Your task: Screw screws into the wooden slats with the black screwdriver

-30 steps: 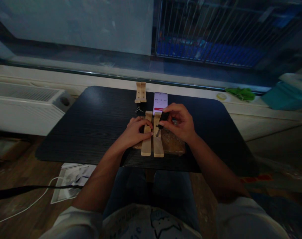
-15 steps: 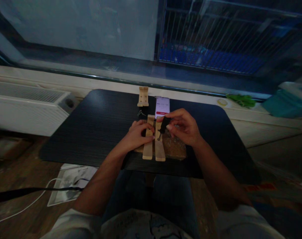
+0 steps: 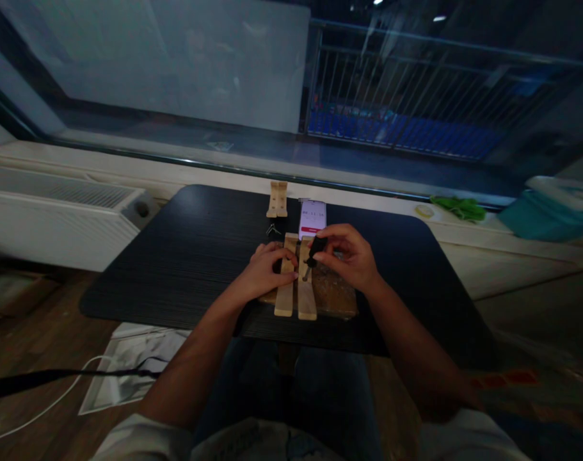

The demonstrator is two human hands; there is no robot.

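Two pale wooden pieces with raised far ends lie side by side on a brown board: a left wooden piece [image 3: 284, 301] and a right wooden piece [image 3: 307, 306]. My left hand [image 3: 265, 272] wraps over the left piece, with thumb and fingertips closed around it near the gap. In my right hand [image 3: 351, 256] is a short screwdriver [image 3: 316, 246] with a black handle, pinched between thumb and fingers. Its metal shaft slants down to the face of the right piece. Whether a screw sits under the tip is too small to tell.
A dark table [image 3: 171, 256] carries the brown board [image 3: 336, 294]. Beyond my hands are a lit phone [image 3: 313, 214], small metal parts [image 3: 272, 229] and another pair of wooden pieces [image 3: 277, 200]. A radiator [image 3: 70, 218] stands left; a teal container [image 3: 553, 208] sits on the sill.
The whole scene sits slightly lower as the head view tilts up. The screwdriver stays on the right wooden piece, and the fingers around its handle have shifted a little.
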